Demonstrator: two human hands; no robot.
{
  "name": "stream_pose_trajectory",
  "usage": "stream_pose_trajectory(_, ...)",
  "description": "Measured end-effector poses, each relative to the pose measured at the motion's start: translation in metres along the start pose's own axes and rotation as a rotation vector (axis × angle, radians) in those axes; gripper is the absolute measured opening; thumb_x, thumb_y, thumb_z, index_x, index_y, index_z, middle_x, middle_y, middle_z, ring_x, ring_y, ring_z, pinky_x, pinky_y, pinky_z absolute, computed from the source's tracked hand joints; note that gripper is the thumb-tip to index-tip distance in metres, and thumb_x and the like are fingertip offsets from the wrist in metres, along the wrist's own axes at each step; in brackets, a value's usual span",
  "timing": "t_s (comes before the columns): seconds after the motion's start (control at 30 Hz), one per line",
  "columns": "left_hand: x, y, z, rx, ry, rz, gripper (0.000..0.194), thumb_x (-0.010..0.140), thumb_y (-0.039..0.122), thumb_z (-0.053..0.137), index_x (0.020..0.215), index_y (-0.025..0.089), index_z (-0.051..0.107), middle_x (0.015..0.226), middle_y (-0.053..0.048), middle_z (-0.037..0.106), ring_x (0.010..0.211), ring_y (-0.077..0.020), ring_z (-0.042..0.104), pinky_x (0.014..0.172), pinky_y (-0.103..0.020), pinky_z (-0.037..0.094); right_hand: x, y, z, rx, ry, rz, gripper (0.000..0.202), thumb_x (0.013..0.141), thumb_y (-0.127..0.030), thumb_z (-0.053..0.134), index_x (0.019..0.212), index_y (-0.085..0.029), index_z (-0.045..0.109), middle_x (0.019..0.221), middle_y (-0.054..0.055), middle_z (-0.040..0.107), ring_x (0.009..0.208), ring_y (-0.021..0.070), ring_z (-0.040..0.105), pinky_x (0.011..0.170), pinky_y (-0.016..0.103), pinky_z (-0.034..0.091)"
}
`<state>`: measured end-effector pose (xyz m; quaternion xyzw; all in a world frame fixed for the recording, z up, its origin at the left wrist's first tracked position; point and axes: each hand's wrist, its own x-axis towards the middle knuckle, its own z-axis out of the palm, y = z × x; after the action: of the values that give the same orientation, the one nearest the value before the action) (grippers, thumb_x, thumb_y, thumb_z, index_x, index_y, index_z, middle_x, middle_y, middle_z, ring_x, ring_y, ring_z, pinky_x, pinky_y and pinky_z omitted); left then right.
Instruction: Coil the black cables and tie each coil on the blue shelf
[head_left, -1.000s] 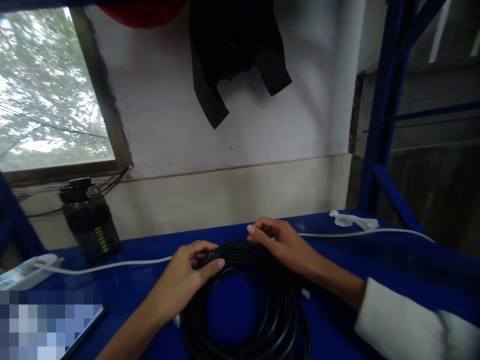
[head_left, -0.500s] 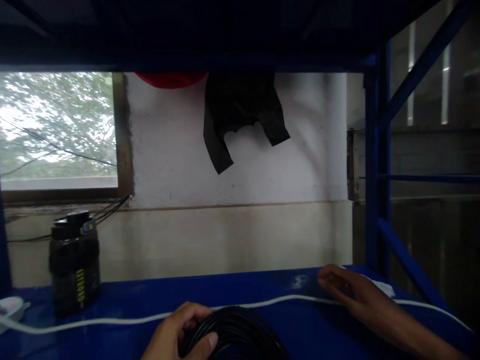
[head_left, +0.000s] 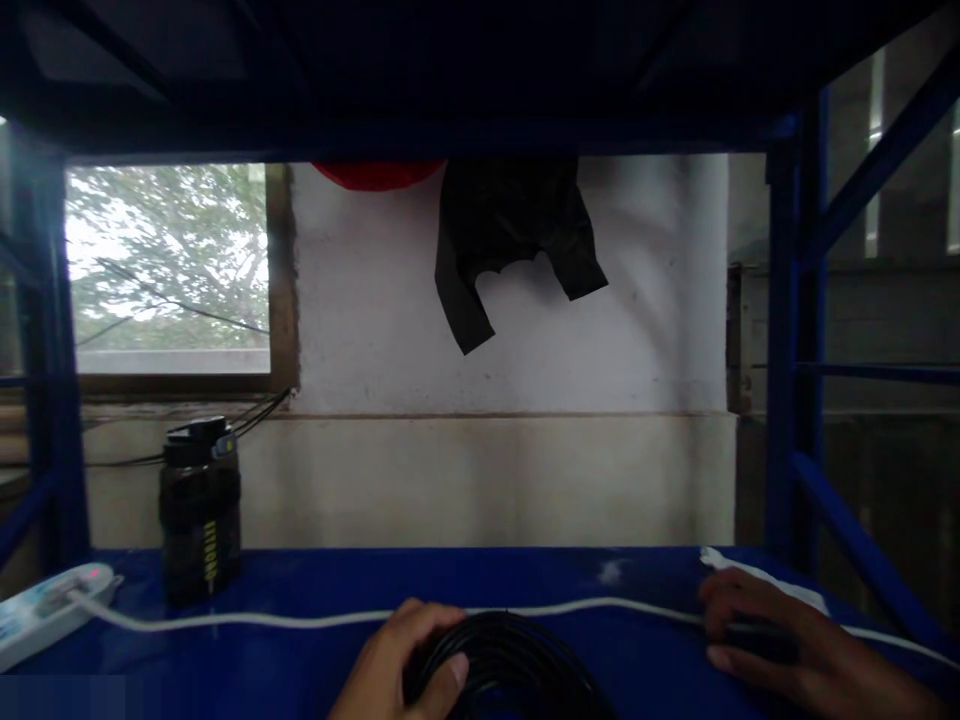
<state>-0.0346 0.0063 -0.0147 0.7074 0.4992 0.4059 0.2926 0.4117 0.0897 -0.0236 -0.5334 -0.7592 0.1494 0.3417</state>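
At the bottom centre, my left hand point(head_left: 401, 665) is closed round the left side of a coil of black cable point(head_left: 517, 665), thumb on top and fingers behind. The coil's lower part is cut off by the frame edge. Farther right, my right hand point(head_left: 795, 635) is low over the blue shelf, fingers curved and thumb apart from them. A dark gap shows between them, and I make out no held thing there. Close behind its fingers are a white cord point(head_left: 600, 603) and a crumpled white piece point(head_left: 772, 580) that looks like paper or cloth.
A white power strip point(head_left: 56, 605) with a plug in it lies at the left. Behind it stands a dark drinking bottle point(head_left: 201, 515). Blue posts point(head_left: 795, 350) frame the shelf point(head_left: 337, 580), and a black bag point(head_left: 510, 220) hangs in front of the wall.
The view has swung left, bringing the power strip and left post into sight. My right hand has turned and come down, thumb now apart. My left hand keeps hold of the coil.
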Motion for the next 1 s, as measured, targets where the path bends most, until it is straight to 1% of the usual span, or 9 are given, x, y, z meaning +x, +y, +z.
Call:
stream_pose_trajectory(0.1, -0.007, 0.015, 0.003, -0.023, 0.026, -0.058, 0.041, 0.094, 0.049, 0.064, 0.126, 0.027, 0.074, 0.133, -0.010, 0.073, 0.130, -0.0339, 0.062, 0.114, -0.047, 0.046, -0.001, -0.008, -0.002, 0.040, -0.020, 0.019, 0.039, 0.071, -0.067, 0.078, 0.076, -0.028, 0.079, 0.098, 0.013, 0.076, 0.100, 0.0386, 0.070, 0.095, 0.051, 0.055)
stream_pose_trajectory(0.17, -0.010, 0.023, 0.004, -0.030, 0.031, -0.046, 0.038, 0.095, 0.046, 0.064, 0.124, 0.025, 0.075, 0.131, -0.011, 0.073, 0.128, -0.0328, 0.063, 0.116, -0.048, 0.044, 0.001, -0.012, -0.003, 0.059, -0.013, 0.021, 0.045, 0.069, -0.072, 0.078, 0.075, -0.027, 0.078, 0.092, 0.013, 0.076, 0.092, 0.0370, 0.071, 0.090, 0.051, 0.056)
stream_pose_trajectory(0.23, -0.011, 0.027, 0.006, -0.026, 0.030, -0.017, 0.034, 0.096, 0.041, 0.064, 0.122, 0.023, 0.075, 0.127, -0.011, 0.074, 0.124, -0.0307, 0.066, 0.115, -0.047, 0.044, 0.002, -0.017, -0.001, 0.061, 0.040, -0.010, 0.050, 0.068, -0.076, 0.078, 0.072, -0.026, 0.077, 0.093, 0.013, 0.076, 0.093, 0.0367, 0.070, 0.091, 0.051, 0.055)
stream_pose_trajectory(0.33, -0.010, 0.032, 0.010, -0.016, 0.037, 0.004, 0.029, 0.097, 0.036, 0.064, 0.120, 0.024, 0.076, 0.123, -0.010, 0.075, 0.120, -0.0292, 0.067, 0.114, -0.045, 0.046, 0.003, -0.038, 0.007, 0.078, 0.130, -0.093, 0.053, 0.074, -0.078, 0.075, 0.075, -0.025, 0.077, 0.099, 0.012, 0.076, 0.100, 0.0347, 0.069, 0.097, 0.048, 0.051)
stream_pose_trajectory(0.4, -0.008, 0.036, 0.016, -0.020, 0.039, 0.015, 0.027, 0.097, 0.033, 0.064, 0.119, 0.024, 0.076, 0.122, -0.010, 0.075, 0.120, -0.0289, 0.068, 0.113, -0.045, 0.047, 0.002, -0.062, 0.017, 0.130, 0.130, -0.103, 0.053, 0.082, -0.076, 0.069, 0.081, -0.024, 0.078, 0.097, 0.011, 0.076, 0.095, 0.0318, 0.070, 0.093, 0.045, 0.052)
stream_pose_trajectory(0.53, -0.004, 0.045, 0.033, -0.046, 0.032, 0.070, 0.026, 0.096, 0.026, 0.064, 0.118, 0.024, 0.078, 0.122, -0.008, 0.076, 0.118, -0.0271, 0.069, 0.111, -0.042, 0.048, -0.001, -0.118, 0.043, 0.373, -0.016, -0.096, 0.046, 0.088, -0.065, 0.071, 0.095, -0.021, 0.079, 0.093, 0.009, 0.078, 0.090, 0.0276, 0.071, 0.083, 0.038, 0.054)
stream_pose_trajectory(0.63, 0.000, 0.054, 0.048, -0.060, 0.013, 0.106, 0.028, 0.095, 0.021, 0.063, 0.117, 0.025, 0.079, 0.117, -0.007, 0.077, 0.114, -0.0255, 0.070, 0.106, -0.040, 0.050, -0.005, -0.144, 0.055, 0.487, -0.133, -0.081, 0.042, 0.090, -0.061, 0.070, 0.095, -0.020, 0.078, 0.093, 0.007, 0.078, 0.090, 0.0252, 0.071, 0.082, 0.035, 0.055)
stream_pose_trajectory(0.8, 0.008, 0.065, 0.076, -0.015, 0.049, 0.114, 0.026, 0.092, 0.017, 0.064, 0.112, 0.023, 0.080, 0.111, -0.009, 0.076, 0.108, -0.0271, 0.070, 0.103, -0.042, 0.051, -0.009, -0.143, 0.049, 0.467, -0.197, -0.120, 0.038, 0.093, -0.057, 0.067, 0.094, -0.019, 0.077, 0.096, 0.007, 0.079, 0.093, 0.0251, 0.071, 0.085, 0.035, 0.054)
stream_pose_trajectory(1.0, 0.014, 0.079, 0.114, 0.032, 0.102, 0.072, 0.022, 0.091, 0.015, 0.066, 0.111, 0.020, 0.074, 0.116, -0.014, 0.073, 0.116, -0.0316, 0.066, 0.107, -0.047, 0.049, -0.003, -0.139, 0.030, 0.100, -0.174, -0.219, 0.029, 0.096, -0.045, 0.064, 0.089, -0.021, 0.078, 0.086, 0.005, 0.079, 0.081, 0.0244, 0.070, 0.076, 0.033, 0.051)
